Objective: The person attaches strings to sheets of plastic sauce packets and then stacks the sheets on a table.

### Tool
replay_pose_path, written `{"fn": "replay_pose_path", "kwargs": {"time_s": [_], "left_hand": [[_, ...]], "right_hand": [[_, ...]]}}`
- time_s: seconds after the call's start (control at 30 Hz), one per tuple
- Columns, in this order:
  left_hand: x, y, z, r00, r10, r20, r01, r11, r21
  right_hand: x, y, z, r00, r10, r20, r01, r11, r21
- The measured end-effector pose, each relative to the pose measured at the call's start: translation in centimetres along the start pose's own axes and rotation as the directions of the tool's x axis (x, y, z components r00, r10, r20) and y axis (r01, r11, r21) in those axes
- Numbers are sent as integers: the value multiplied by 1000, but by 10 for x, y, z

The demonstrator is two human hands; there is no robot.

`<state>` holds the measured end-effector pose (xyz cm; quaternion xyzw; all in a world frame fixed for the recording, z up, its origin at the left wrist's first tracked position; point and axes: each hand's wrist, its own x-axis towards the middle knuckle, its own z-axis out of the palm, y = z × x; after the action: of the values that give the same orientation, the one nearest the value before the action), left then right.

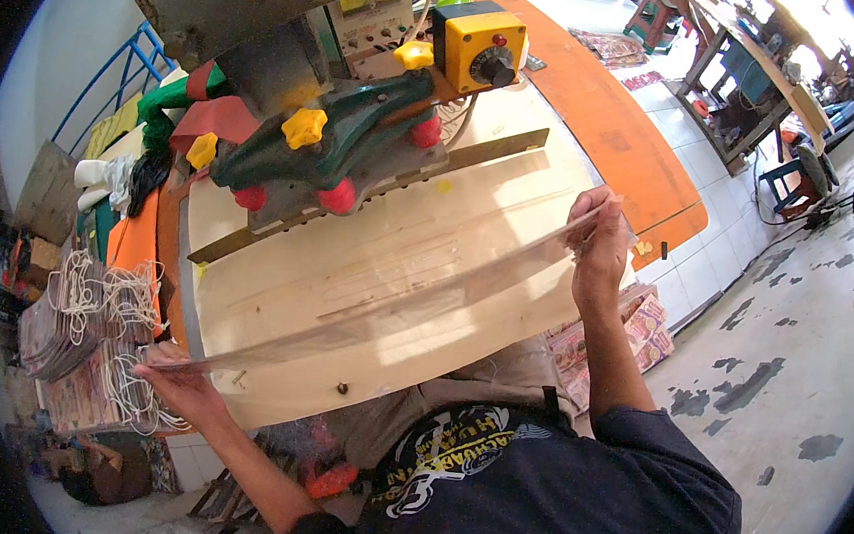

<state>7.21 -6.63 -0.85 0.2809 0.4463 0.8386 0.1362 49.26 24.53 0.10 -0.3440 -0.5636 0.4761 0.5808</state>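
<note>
A long strip of clear plastic sheet (pixel 413 311) stretches slantwise between my hands, above a pale board (pixel 336 400). My left hand (pixel 180 384) pinches its near left end beside the board's left edge. At the far right end, the fingers of my right hand (pixel 599 248) are closed around the bunched sheet, higher than the left. Beyond the sheet stands a press machine with a dark green head (pixel 358 126), yellow star knobs (pixel 303 129) and red round fittings (pixel 336 196). Its long metal bar (pixel 373 192) runs across the board behind the plastic.
A yellow box with a dial (pixel 478 48) sits on the machine. An orange tabletop (pixel 627 147) extends to the right. Stacks of printed bags with white cord handles (pixel 105 342) lie at left; more printed packs (pixel 643 324) are below my right arm. A workbench (pixel 743 81) stands far right.
</note>
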Motion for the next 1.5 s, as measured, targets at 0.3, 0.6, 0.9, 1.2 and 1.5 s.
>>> {"fn": "replay_pose_path", "kwargs": {"time_s": [0.3, 0.6, 0.9, 1.2, 1.5], "left_hand": [[14, -16, -4, 894, -88, 439, 236, 926, -295], [3, -12, 15, 974, -173, 147, 199, 962, -188], [30, -41, -1, 799, -201, 567, 404, 878, -257], [19, -28, 7, 987, -157, -33, 155, 987, -47], [10, -51, -26, 996, -84, -13, 85, 981, 172]], "right_hand": [[9, -10, 1, 990, -6, 144, -10, 993, 114], [33, -5, -9, 999, -23, -42, 21, 998, -53], [33, 1, -3, 940, 241, 241, -232, 971, -64], [49, 18, -30, 969, 148, 197, -149, 989, -7], [37, 19, -46, 906, 259, 336, -179, 951, -251]]}}
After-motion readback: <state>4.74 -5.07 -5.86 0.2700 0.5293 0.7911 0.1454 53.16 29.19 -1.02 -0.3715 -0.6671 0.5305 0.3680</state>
